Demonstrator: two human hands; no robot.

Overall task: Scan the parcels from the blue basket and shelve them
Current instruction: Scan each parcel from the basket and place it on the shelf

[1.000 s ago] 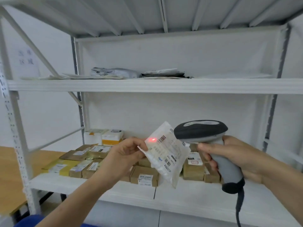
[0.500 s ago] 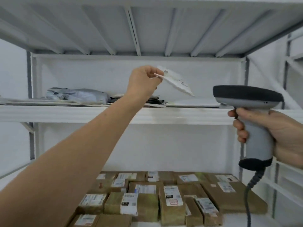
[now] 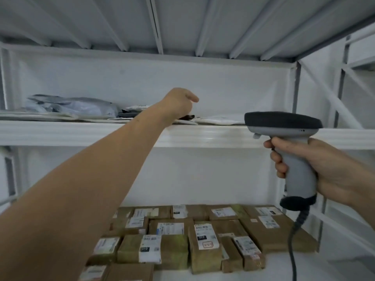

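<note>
Here, a flat white plastic parcel (image 3: 221, 119) lies on the white metal upper shelf (image 3: 81, 133), just right of the left hand (image 3: 177, 105) and near the front lip. There is open room above the hand. Its fingers curl down over a dark packet (image 3: 186, 117), and whether they grip anything is hidden. Lower and well to the right, the right hand (image 3: 332, 169) grips a grey handheld scanner (image 3: 298, 173).

A parcel storeroom: white steel shelves (image 3: 203, 134) hold labelled cardboard boxes (image 3: 205, 246) and mail bags (image 3: 81, 107), with a barcode scanner (image 3: 292, 159).
</note>
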